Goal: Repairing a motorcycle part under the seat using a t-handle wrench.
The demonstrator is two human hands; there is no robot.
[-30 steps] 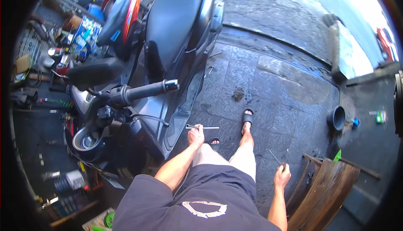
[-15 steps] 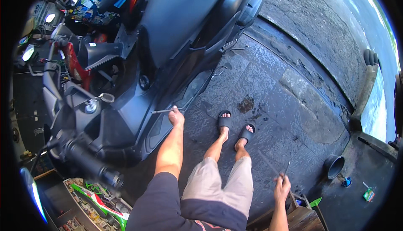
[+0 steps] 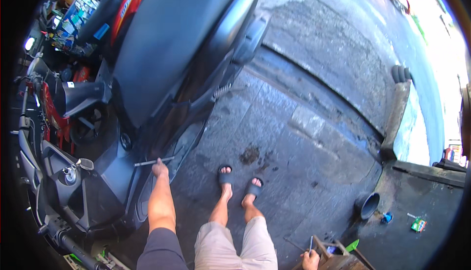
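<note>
Metal rod (image 3: 146, 163) crosswise in closed left grip (image 3: 160, 169), thin tool (image 3: 311, 242) jutting from closed right grip (image 3: 310, 259)

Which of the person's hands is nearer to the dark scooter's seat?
The left. The left hand, its grip round a metal rod, shows against the side of the scooter, below the seat in the picture; the right hand is much farther off, beside the wooden stand.
</note>
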